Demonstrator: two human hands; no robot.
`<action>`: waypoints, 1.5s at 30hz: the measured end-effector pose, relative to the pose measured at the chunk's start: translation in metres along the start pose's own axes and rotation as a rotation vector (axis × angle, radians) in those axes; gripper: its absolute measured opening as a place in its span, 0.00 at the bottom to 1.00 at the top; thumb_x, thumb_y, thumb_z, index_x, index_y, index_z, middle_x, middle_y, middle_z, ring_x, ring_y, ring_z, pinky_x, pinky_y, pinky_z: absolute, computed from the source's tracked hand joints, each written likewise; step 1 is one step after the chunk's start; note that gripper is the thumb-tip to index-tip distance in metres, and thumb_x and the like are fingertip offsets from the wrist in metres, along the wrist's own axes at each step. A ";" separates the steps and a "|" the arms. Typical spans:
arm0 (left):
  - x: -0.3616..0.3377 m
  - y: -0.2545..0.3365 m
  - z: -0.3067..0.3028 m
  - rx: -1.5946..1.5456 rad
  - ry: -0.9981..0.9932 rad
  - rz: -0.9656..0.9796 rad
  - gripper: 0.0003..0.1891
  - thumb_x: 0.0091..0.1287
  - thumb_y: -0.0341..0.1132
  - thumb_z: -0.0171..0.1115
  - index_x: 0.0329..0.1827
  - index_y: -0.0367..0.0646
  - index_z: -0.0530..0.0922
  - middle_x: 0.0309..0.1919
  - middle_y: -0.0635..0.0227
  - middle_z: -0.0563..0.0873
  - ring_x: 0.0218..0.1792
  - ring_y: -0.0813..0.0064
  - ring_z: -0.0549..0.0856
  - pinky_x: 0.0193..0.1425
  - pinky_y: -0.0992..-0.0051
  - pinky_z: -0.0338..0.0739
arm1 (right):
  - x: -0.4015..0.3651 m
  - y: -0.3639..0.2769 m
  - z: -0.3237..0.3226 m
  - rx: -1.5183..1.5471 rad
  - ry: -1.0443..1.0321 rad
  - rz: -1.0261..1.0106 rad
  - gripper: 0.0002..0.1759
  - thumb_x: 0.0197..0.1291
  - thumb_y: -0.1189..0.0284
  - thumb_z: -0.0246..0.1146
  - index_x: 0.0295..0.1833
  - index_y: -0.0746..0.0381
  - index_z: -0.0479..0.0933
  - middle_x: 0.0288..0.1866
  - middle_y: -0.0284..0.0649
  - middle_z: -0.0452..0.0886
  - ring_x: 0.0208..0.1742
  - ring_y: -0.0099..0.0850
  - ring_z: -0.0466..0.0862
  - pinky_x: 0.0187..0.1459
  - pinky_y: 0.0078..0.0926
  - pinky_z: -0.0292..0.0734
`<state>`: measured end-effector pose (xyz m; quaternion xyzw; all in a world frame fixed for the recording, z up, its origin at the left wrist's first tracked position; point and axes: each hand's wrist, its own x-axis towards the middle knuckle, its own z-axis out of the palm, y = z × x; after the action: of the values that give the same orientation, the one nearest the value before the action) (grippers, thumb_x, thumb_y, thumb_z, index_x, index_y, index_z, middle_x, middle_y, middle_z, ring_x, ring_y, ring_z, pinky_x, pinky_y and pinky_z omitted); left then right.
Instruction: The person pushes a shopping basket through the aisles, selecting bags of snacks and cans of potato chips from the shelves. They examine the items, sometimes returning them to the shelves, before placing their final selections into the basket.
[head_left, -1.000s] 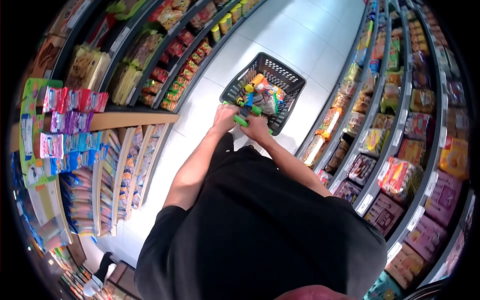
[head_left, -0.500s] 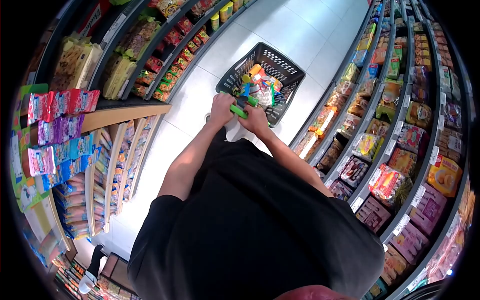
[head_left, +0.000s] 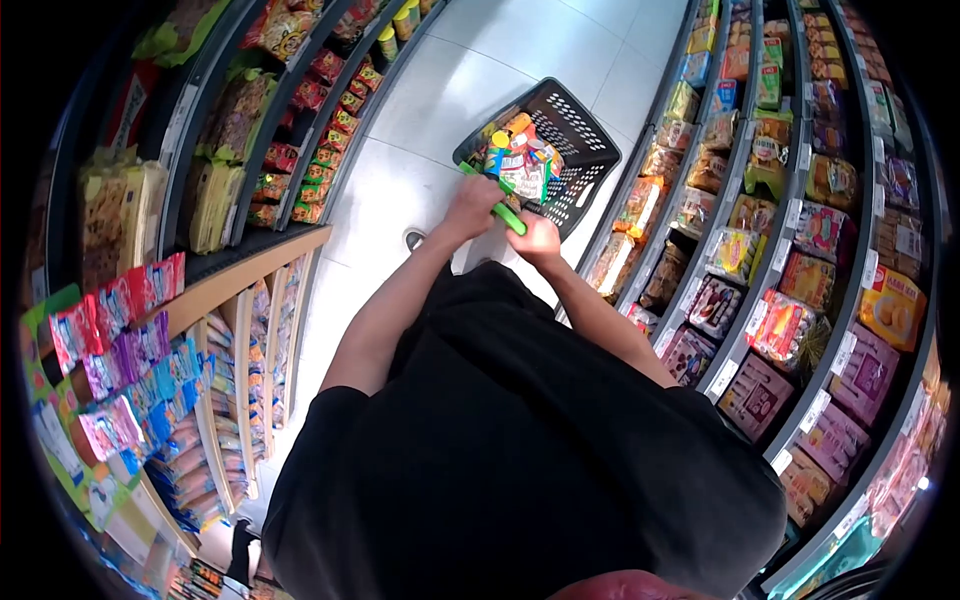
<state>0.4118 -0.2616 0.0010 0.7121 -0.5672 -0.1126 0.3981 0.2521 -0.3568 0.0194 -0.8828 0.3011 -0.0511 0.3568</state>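
Ahead of me on the aisle floor stands a black perforated shopping cart basket [head_left: 585, 128] with a green handle [head_left: 508, 218] on its near side. Snack packets [head_left: 525, 165] in bright wrappers are heaped inside it. My left hand [head_left: 473, 207] is closed around the left part of the handle. At the handle's right end my right hand [head_left: 536, 240] is closed on it too, its fingers partly hidden. Both forearms reach forward from my black shirt.
Packaged breads and cakes line the curved shelves on the right [head_left: 740, 240], close to the cart. To the left are snack shelves [head_left: 255, 130], hanging sachets [head_left: 115, 340] and a wooden rack [head_left: 235, 390] of bags. Pale floor tiles [head_left: 420, 110] run forward between them.
The cart and its handle have turned somewhat clockwise, with both hands still on the handle. The shelves on both sides have shifted left in view.
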 end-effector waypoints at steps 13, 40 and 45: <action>0.073 -0.001 0.029 -0.003 -0.091 0.119 0.10 0.45 0.27 0.63 0.32 0.46 0.78 0.32 0.67 0.79 0.42 0.62 0.77 0.52 0.61 0.69 | 0.036 0.044 -0.042 -0.170 0.109 0.021 0.16 0.45 0.61 0.67 0.32 0.63 0.78 0.29 0.49 0.82 0.32 0.48 0.84 0.35 0.44 0.80; 0.415 -0.056 0.144 0.267 -0.419 -0.218 0.10 0.49 0.37 0.64 0.32 0.44 0.83 0.32 0.58 0.85 0.41 0.56 0.83 0.51 0.58 0.72 | 0.329 0.221 -0.215 -0.234 -0.176 0.176 0.18 0.45 0.56 0.66 0.29 0.62 0.83 0.27 0.53 0.83 0.32 0.51 0.84 0.39 0.47 0.81; 0.465 -0.124 0.182 0.266 -0.990 -0.252 0.13 0.49 0.44 0.65 0.33 0.46 0.85 0.33 0.57 0.87 0.40 0.57 0.86 0.52 0.61 0.72 | 0.371 0.268 -0.205 -0.235 -0.312 0.254 0.17 0.44 0.57 0.66 0.31 0.61 0.83 0.29 0.51 0.83 0.36 0.49 0.85 0.43 0.45 0.81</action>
<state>0.5432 -0.7546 -0.0693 0.6806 -0.6068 -0.4095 -0.0279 0.3581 -0.8418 -0.0524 -0.8706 0.3549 0.1666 0.2971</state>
